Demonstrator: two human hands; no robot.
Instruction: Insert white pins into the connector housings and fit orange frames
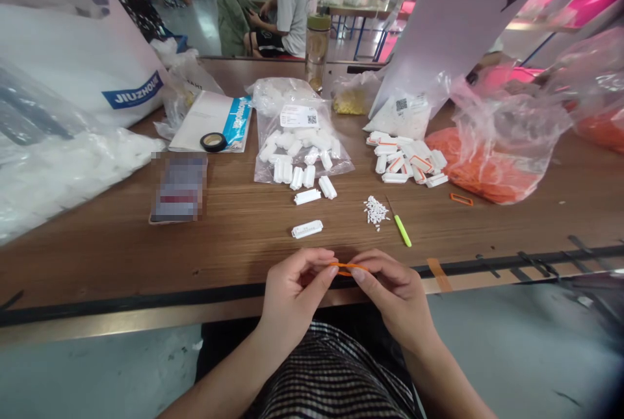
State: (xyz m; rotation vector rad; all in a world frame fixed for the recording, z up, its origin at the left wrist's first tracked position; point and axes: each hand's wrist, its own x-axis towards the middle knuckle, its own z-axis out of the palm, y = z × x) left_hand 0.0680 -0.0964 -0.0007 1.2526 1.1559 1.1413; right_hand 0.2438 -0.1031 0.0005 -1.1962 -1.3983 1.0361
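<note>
Between my two hands, over the table's front edge, I hold a thin orange rectangular ring (347, 266). My left hand (295, 289) pinches its left end, and my right hand (390, 289) pinches its right end. Just beyond them lies a single white plastic housing (307, 229), with another white housing (307, 196) behind it. To the right are a small pile of tiny white pegs (376, 210) and a thin pick with a yellow-green handle (403, 230). A loose orange ring (461, 199) lies farther right.
White housings with orange rings (409, 159) are heaped at the right, beside a bag of orange rings (507, 159). A clear bag (302, 126) spills white housings. Left are a phone (178, 188), black tape roll (213, 141) and large white bags (73, 55). A bottle (316, 49) stands behind.
</note>
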